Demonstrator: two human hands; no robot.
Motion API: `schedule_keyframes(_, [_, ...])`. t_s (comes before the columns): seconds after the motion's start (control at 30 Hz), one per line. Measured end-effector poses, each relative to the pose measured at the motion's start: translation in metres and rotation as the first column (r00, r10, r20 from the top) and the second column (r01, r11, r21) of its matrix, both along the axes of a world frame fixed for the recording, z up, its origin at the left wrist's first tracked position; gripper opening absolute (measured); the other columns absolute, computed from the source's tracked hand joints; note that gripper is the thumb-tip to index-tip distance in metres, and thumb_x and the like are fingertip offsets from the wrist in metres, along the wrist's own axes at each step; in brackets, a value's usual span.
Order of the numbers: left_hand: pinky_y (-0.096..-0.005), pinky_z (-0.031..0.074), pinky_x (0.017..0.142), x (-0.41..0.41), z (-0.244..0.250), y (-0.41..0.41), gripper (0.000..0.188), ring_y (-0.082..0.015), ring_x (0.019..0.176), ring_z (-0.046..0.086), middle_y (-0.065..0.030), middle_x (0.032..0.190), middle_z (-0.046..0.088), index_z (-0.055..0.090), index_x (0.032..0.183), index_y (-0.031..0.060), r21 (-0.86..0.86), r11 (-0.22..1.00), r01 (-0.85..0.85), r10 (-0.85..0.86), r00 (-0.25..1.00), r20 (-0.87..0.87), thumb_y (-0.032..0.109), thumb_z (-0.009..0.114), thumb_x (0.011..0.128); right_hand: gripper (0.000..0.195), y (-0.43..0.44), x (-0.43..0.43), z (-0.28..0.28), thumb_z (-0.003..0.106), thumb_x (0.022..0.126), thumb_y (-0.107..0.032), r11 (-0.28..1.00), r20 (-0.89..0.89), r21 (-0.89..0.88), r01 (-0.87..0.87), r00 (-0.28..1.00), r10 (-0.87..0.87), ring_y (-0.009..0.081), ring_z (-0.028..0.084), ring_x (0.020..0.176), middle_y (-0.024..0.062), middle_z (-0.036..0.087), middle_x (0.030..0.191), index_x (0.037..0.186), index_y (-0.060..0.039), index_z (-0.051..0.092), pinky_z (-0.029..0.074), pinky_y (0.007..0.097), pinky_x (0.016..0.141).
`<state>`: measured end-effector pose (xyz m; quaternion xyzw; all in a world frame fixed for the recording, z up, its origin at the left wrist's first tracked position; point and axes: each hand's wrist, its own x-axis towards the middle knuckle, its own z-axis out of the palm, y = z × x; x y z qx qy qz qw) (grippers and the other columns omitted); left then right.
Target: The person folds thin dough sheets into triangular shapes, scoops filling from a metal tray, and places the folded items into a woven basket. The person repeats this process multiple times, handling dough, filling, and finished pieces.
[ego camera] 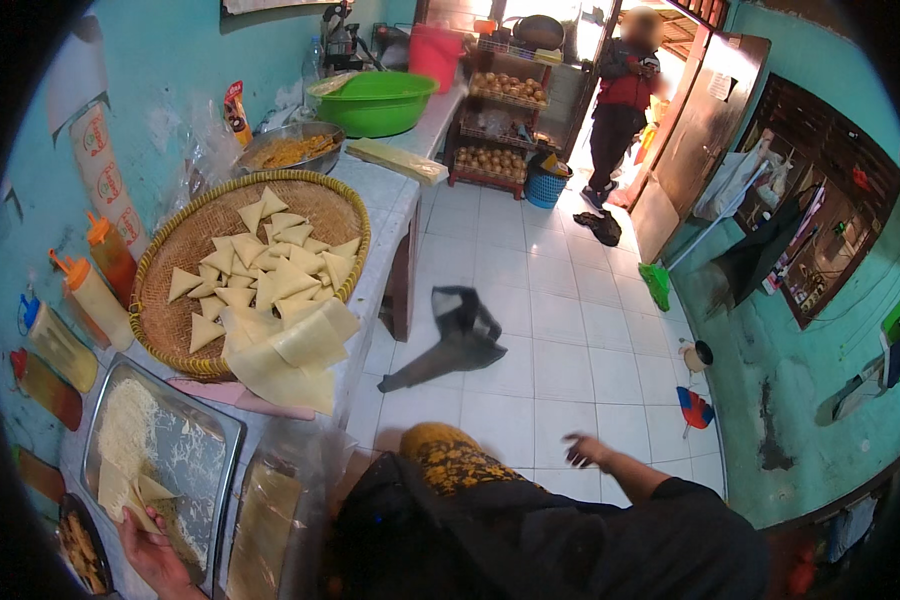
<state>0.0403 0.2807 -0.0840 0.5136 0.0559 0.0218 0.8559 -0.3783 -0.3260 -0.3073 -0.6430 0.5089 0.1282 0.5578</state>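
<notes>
My left hand [154, 551] pinches a partly folded pastry wrapper [129, 499] over the near end of a rectangular metal tray [229, 480]. Pale shredded filling [127, 424] is heaped in the tray, with loose shreds scattered beside it. My right hand [586, 450] is held out over the tiled floor with its fingers apart and nothing in it. Beyond the tray, a round woven bamboo basket [154, 281] holds several folded triangular pastries [289, 277]. Flat square wrappers [300, 352] lie across the basket's near rim, close to a pink cloth [247, 397].
Squeeze bottles [97, 300] line the wall. A metal bowl of orange-yellow filling [292, 146] and a green basin [379, 105] stand farther along the counter. Dark cloth [457, 337] lies on the floor. A person [622, 97] stands at the doorway near a blue bin [546, 187].
</notes>
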Motion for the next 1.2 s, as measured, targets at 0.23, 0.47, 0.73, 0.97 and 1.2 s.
schedule_keyframes(0.23, [-0.0256, 0.049, 0.073, 0.002, -0.012, 0.019, 0.034, -0.0169, 0.088, 0.055, -0.0107, 0.107, 0.053, 0.046, 0.117, -0.0012, -0.068, 0.992, 0.104, -0.1, 0.994, 0.052, 0.016, 0.051, 0.088, 0.05, 0.06, -0.008, -0.02, 0.053, 0.082, -0.035, 0.777, -0.264, 0.389, -0.496, 0.748, 0.609, 0.0314, 0.051, 0.104, 0.0139, 0.053, 0.113, 0.126, -0.0162, 0.043, 0.045, 0.0437, 0.083])
schedule_keyframes(0.47, [-0.0215, 0.049, 0.064, 0.009, -0.019, 0.01, 0.032, -0.015, 0.085, 0.056, -0.0095, 0.106, 0.053, 0.049, 0.114, -0.0003, 0.024, 0.999, -0.039, 0.038, 0.999, 0.038, 0.017, 0.053, 0.087, 0.05, 0.069, -0.037, -0.009, 0.053, 0.082, -0.035, 0.835, -0.299, 0.382, -0.397, 0.801, 0.518, 0.0322, 0.05, 0.105, 0.0146, 0.052, 0.115, 0.127, -0.0173, 0.042, 0.043, 0.0433, 0.085])
schedule_keyframes(0.73, [-0.0247, 0.047, 0.072, -0.001, -0.014, 0.032, 0.03, -0.0151, 0.087, 0.056, -0.0066, 0.102, 0.053, 0.051, 0.112, 0.0016, -0.066, 0.987, 0.15, -0.151, 0.988, -0.015, 0.018, 0.054, 0.087, 0.05, 0.075, 0.005, -0.018, 0.053, 0.083, -0.035, 0.822, -0.172, 0.309, -0.478, 0.822, 0.543, 0.0331, 0.048, 0.107, 0.0154, 0.05, 0.117, 0.129, -0.0186, 0.041, 0.041, 0.0428, 0.088])
schedule_keyframes(0.97, [-0.0221, 0.043, 0.071, -0.006, -0.009, -0.005, 0.029, -0.0137, 0.082, 0.053, -0.0067, 0.1, 0.052, 0.047, 0.111, 0.0021, -0.06, 0.992, -0.107, 0.108, 0.994, -0.001, 0.016, 0.054, 0.087, 0.05, 0.084, 0.034, -0.035, 0.053, 0.083, -0.034, 0.863, 0.136, 0.234, -0.449, 0.893, 0.428, 0.0339, 0.047, 0.109, 0.0161, 0.048, 0.118, 0.129, -0.0197, 0.04, 0.04, 0.0423, 0.09])
schedule_keyframes(1.2, [-0.0231, 0.043, 0.072, -0.001, -0.011, 0.004, 0.027, -0.0147, 0.084, 0.054, -0.0067, 0.1, 0.052, 0.049, 0.108, 0.0021, -0.04, 0.999, -0.008, 0.009, 0.999, 0.035, 0.016, 0.055, 0.086, 0.05, 0.098, 0.115, -0.04, 0.053, 0.084, -0.034, 0.884, 0.55, 0.039, -0.467, 0.748, 0.371, 0.0348, 0.045, 0.111, 0.0167, 0.047, 0.12, 0.13, -0.0208, 0.038, 0.038, 0.0419, 0.093])
